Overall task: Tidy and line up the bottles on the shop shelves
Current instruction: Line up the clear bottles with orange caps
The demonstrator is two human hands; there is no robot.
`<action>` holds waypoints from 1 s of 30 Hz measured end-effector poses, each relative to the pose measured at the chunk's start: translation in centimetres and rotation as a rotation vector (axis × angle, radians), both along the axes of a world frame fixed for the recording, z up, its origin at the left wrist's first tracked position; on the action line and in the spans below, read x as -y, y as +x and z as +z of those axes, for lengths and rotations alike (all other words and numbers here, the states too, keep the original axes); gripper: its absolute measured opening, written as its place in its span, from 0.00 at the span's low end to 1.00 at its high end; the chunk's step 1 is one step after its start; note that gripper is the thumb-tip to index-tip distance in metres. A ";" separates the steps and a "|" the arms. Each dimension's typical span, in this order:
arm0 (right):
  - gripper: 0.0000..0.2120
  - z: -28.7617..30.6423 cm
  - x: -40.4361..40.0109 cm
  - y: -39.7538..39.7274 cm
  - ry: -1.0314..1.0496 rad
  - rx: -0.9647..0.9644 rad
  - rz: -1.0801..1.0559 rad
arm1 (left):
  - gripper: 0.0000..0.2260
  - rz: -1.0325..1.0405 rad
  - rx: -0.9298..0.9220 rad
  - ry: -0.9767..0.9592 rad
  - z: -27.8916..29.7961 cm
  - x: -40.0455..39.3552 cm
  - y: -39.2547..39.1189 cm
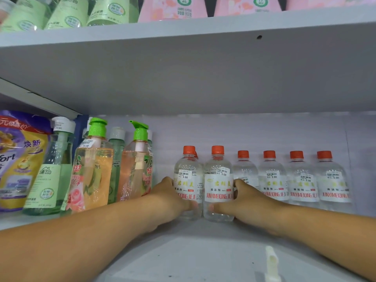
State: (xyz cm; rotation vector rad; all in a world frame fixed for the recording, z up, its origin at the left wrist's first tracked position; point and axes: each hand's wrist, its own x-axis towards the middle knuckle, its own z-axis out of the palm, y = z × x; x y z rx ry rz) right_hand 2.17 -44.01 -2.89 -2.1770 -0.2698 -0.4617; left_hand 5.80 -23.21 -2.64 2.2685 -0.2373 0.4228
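Fingers of the left hand point(169, 197) curl round the left side of a clear red-capped bottle point(188, 183), the thumb crossing its lower front; fingers of the right hand point(243, 197) wrap the right side of the neighbouring clear bottle point(218, 184), the thumb likewise pressed low on its front. Both gripped bottles stand upright and touching each other on the white lower shelf point(203, 247), slightly forward of a row of four matching bottles point(293, 180) that runs to the right along the back wall, each with a white label printed in red and a small price sticker. Behind the left-hand bottle a further red cap point(196, 154) shows, apparently belonging to another bottle that is otherwise hidden. To the left, near but apart from the gripped pair, stand two orange-pink pump bottles point(95, 169) with green dispensers, pale green bottles point(55, 169) with white caps, and a purple refill pouch point(19, 159) at the frame edge. Both forearms reach in from the lower corners. A small white plastic piece point(271, 263) lies on the shelf front near the bottom edge. On the upper shelf point(203, 58) stand green-labelled bottles point(67, 13) at left and pink packs point(211, 7) at right.
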 end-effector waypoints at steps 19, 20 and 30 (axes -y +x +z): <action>0.22 -0.1 -0.2 0.8 -0.025 0.009 -0.024 | 0.26 0.015 -0.058 0.104 1.2 -0.3 -3.0; 0.20 0.1 -0.1 0.5 -0.050 -0.004 -0.022 | 0.26 -0.003 -0.066 0.129 1.3 -0.3 -3.9; 0.19 7.3 -3.9 -7.7 -0.095 0.077 -0.093 | 0.07 0.281 0.807 -0.199 2.9 -12.0 -13.2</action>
